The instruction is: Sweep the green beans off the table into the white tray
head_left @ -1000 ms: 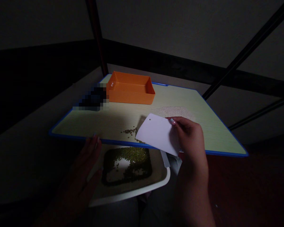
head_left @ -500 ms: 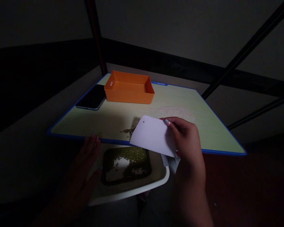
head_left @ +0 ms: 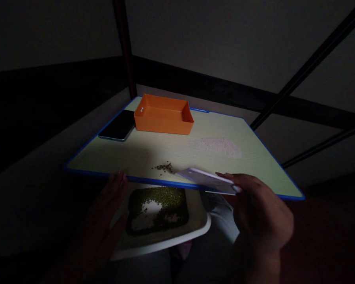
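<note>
My right hand [head_left: 262, 205] grips a white plastic dough scraper [head_left: 208, 179] with a small hole in one corner. The scraper is tilted nearly edge-on over the front edge of the table. Just left of it lies a small scatter of green beans [head_left: 165, 167], which look like mung beans. Below the table edge is a white tray [head_left: 199, 227] with many more green beans [head_left: 168, 197] in its sunken middle. My left hand [head_left: 106, 213] is in shadow at the tray's left side, fingers stretched out and thumb apart; its contact with the rim is unclear.
A pale tabletop [head_left: 130, 157] with a blue edge carries an orange open box [head_left: 164, 122] at the back. Left of the box lies a dark-screened tablet or phone [head_left: 118, 125]. Fine pinkish grains [head_left: 220, 146] are spread on the right. Walls stand close behind.
My right hand has moved right and down, turning the scraper from face-on to nearly edge-on and uncovering the scattered beans. My left hand has barely moved.
</note>
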Available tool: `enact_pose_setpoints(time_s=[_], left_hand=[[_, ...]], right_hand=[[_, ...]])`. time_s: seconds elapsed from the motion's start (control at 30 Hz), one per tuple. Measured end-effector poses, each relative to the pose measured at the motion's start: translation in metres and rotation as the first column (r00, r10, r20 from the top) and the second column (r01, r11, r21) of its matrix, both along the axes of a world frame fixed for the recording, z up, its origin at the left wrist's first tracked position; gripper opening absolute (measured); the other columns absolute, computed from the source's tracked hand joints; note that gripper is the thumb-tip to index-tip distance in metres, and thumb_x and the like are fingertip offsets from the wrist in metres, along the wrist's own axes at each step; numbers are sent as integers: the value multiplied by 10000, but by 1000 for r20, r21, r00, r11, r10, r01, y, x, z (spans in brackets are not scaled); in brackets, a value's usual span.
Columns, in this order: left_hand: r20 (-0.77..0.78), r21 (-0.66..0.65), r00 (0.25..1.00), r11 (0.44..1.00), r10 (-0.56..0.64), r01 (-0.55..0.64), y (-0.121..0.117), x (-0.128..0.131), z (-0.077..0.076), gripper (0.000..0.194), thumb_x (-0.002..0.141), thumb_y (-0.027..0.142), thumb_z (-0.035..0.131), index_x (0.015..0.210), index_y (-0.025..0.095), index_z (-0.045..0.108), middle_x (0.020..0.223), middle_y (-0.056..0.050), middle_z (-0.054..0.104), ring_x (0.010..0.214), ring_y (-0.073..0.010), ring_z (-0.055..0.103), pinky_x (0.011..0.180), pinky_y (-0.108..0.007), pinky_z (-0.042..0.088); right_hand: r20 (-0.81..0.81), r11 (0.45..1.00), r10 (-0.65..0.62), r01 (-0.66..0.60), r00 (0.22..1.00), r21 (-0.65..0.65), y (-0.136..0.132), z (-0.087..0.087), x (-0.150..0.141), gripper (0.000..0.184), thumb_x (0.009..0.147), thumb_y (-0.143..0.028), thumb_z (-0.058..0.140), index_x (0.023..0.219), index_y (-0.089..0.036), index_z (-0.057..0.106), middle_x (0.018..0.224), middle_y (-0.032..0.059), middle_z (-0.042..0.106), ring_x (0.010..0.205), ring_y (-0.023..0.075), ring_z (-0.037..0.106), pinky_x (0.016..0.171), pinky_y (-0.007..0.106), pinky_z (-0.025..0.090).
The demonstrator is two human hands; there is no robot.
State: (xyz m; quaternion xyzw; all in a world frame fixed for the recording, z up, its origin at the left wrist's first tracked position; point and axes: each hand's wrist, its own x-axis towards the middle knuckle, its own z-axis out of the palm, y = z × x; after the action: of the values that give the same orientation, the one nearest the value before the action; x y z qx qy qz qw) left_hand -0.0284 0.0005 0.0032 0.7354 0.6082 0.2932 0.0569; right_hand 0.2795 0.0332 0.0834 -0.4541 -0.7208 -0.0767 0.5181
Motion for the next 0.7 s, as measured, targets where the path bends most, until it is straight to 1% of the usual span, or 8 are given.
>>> enact_pose_setpoints(time_s=[0.07, 0.13, 0.2, 0.27, 0.33, 0.4, 0.57, 0.7], left_hand=[[4, -5, 1000, 1000, -3, 3, -1, -1, -1, 642, 907, 372, 397, 1484, 416, 120, 1631, 5, 191, 1478, -271, 181, 1125, -531, 320], [2, -6, 1000, 1000, 1, -1, -2, -1, -1, 642, 908, 365, 396, 1486, 407, 121, 1633, 8, 189, 1481, -265, 182, 1136, -528, 305], [3, -7, 1000, 1000, 3, -3, -3, -1, -1, 634, 909, 358, 390, 1486, 404, 131, 1636, 19, 180, 1485, -258, 178, 1144, -521, 290], [3, 1, 1000, 1000, 1, -1, -3, -1, -1, 631, 907, 363, 390, 1484, 408, 140, 1637, 31, 176, 1486, -252, 176, 1142, -507, 294], [7, 1, 1000, 1000, -2, 2, -3, -2, -1, 632, 902, 371, 396, 1484, 406, 152, 1636, 34, 183, 1487, -249, 178, 1144, -500, 290], [10, -2, 1000, 1000, 1, -1, -2, -2, -1, 633, 903, 367, 394, 1485, 404, 148, 1636, 31, 182, 1488, -249, 177, 1149, -505, 284], [-1, 14, 1000, 1000, -13, 13, -1, -2, 0, 644, 900, 361, 404, 1482, 421, 135, 1633, 30, 183, 1480, -259, 186, 1121, -512, 327], [-3, 6, 1000, 1000, -1, 1, -2, -3, -3, 634, 905, 363, 392, 1488, 392, 143, 1636, 32, 177, 1490, -242, 173, 1140, -497, 292]], right_hand=[[95, 996, 65, -70, 993, 48, -4, -5, -4, 391, 873, -74, 543, 1155, -317, 658, 965, 8, 774, 868, 213, 735, 774, 375, 592], [202, 986, 141, -155, 969, 55, -6, -6, -6, 444, 877, -58, 516, 1235, -297, 623, 998, 17, 777, 902, 217, 734, 816, 397, 599], [300, 971, 223, -238, 928, 16, -6, -2, -6, 434, 881, -36, 487, 1248, -228, 614, 1011, 46, 777, 940, 214, 726, 845, 388, 597], [357, 957, 275, -288, 893, -16, -6, 3, -5, 390, 887, -17, 463, 1216, -155, 620, 1007, 87, 774, 963, 210, 716, 838, 364, 596], [376, 957, 281, -288, 883, -40, -6, 8, -2, 355, 893, -12, 461, 1188, -125, 622, 999, 110, 770, 964, 205, 711, 809, 338, 594], [391, 960, 272, -274, 879, -54, -6, 9, 1, 351, 902, -19, 467, 1201, -132, 613, 1006, 110, 768, 960, 197, 710, 795, 324, 592], [417, 974, 220, -218, 882, -55, -4, 4, 6, 376, 917, -40, 472, 1261, -154, 575, 1038, 111, 765, 967, 207, 712, 795, 341, 596], [429, 974, 218, -222, 877, -43, -2, 3, 5, 339, 926, -43, 470, 1213, -170, 600, 1004, 88, 773, 928, 197, 720, 739, 328, 599]])
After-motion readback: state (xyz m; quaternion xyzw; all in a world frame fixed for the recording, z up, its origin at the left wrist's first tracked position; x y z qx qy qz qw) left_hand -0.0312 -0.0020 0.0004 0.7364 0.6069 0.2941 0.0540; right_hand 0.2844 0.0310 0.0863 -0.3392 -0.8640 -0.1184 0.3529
